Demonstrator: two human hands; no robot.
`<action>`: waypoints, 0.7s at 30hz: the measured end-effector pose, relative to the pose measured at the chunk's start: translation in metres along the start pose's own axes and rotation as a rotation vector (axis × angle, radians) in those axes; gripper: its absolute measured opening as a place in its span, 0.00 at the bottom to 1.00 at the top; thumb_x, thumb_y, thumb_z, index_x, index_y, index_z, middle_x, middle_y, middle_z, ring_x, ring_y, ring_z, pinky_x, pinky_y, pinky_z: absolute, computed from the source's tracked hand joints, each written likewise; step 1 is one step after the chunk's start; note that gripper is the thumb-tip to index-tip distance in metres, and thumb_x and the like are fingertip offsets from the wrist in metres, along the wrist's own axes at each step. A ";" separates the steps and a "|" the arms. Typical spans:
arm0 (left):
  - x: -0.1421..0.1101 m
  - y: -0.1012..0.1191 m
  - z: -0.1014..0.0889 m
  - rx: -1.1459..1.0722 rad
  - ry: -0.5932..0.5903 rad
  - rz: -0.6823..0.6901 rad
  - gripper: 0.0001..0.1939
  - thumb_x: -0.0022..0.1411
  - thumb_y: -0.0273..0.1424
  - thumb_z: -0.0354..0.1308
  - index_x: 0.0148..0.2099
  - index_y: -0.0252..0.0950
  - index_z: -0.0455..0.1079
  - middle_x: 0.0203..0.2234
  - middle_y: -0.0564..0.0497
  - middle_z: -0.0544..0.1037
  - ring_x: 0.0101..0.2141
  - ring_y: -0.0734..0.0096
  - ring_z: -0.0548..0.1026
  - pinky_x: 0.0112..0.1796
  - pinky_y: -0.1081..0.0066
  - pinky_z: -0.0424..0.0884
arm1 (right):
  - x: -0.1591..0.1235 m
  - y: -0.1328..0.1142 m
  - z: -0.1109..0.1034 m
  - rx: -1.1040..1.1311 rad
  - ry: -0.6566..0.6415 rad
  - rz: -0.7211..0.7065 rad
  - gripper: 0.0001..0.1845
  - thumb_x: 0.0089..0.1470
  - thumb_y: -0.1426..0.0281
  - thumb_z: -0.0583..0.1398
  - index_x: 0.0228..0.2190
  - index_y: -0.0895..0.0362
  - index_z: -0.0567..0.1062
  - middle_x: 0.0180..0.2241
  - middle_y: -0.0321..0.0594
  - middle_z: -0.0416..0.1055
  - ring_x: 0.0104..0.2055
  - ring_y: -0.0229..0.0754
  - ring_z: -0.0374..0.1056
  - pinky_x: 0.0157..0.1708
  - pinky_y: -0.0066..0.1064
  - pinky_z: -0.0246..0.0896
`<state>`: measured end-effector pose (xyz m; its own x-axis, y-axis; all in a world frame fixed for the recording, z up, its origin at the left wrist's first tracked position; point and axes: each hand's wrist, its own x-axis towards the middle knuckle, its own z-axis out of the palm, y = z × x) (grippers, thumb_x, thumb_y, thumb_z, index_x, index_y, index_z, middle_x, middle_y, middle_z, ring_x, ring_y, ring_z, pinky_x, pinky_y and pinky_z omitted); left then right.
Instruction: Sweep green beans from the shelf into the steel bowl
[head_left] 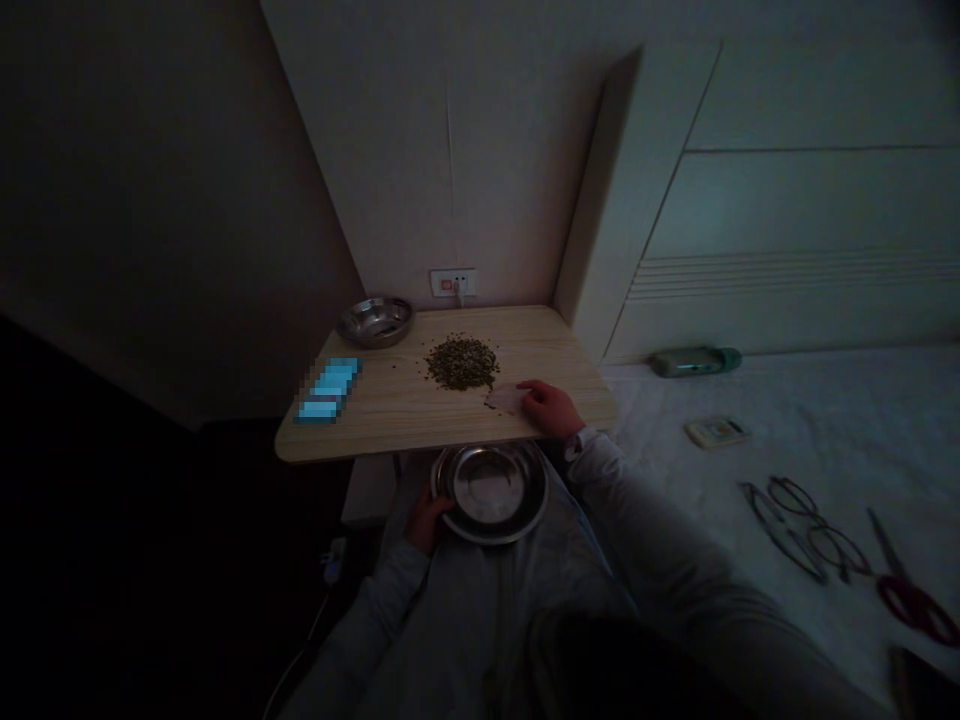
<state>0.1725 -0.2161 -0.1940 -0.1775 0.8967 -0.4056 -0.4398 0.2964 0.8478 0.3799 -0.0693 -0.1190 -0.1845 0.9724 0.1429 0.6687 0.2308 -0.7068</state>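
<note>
Right hand: the right hand (pixel 551 408) is low over the near right part of the pale wood-grain table with rounded corners (pixel 397 410). Its fingers are curled, with little opening, at a thin whitish piece (pixel 507 398); this is too blurred, so I cannot tell whether it is gripped.
Left hand: the left hand (pixel 426 522) is below the near edge of the table, closed on the rim of a wide, round, shiny steel basin (pixel 534 508).
Bed: the bed with white sheet (pixel 660 490) is at the right of the table.
Basin: it is just under the near edge of the table, level.
Bowl: a smaller, round, silvery metal bowl (pixel 361 316) stands at the far left corner of the table, with something dark inside.
Heap: a heap of small greenish-brown grains (pixel 461 362) lies near the middle of the table; loose grains surround it, some of them close to the whitish piece.
Bottle: a greenish, long bottle (pixel 690 363) lies to the right of the table.
</note>
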 end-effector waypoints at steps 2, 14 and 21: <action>0.003 0.000 0.003 -0.005 -0.021 -0.005 0.27 0.35 0.29 0.59 0.44 0.36 0.69 0.27 0.52 0.77 0.35 0.58 0.74 0.37 0.63 0.67 | 0.000 0.000 0.000 0.008 -0.016 -0.003 0.18 0.45 0.71 0.53 0.40 0.57 0.73 0.22 0.34 0.68 0.24 0.34 0.60 0.26 0.26 0.52; -0.001 0.008 0.015 -0.064 -0.034 0.001 0.30 0.34 0.27 0.58 0.46 0.38 0.69 0.25 0.53 0.77 0.32 0.59 0.74 0.36 0.63 0.68 | -0.006 -0.003 -0.005 0.039 -0.140 -0.036 0.18 0.45 0.70 0.55 0.39 0.58 0.74 0.21 0.33 0.67 0.23 0.34 0.59 0.25 0.25 0.52; 0.008 -0.004 0.008 -0.044 -0.008 -0.015 0.30 0.34 0.29 0.58 0.46 0.38 0.69 0.26 0.53 0.78 0.32 0.58 0.75 0.36 0.61 0.69 | -0.009 -0.001 -0.004 0.076 -0.178 -0.105 0.17 0.43 0.71 0.55 0.38 0.58 0.75 0.20 0.32 0.67 0.24 0.33 0.59 0.26 0.25 0.53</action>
<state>0.1801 -0.2073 -0.1977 -0.1634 0.8951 -0.4149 -0.4805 0.2951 0.8258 0.3844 -0.0784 -0.1168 -0.3788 0.9202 0.0988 0.5840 0.3205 -0.7458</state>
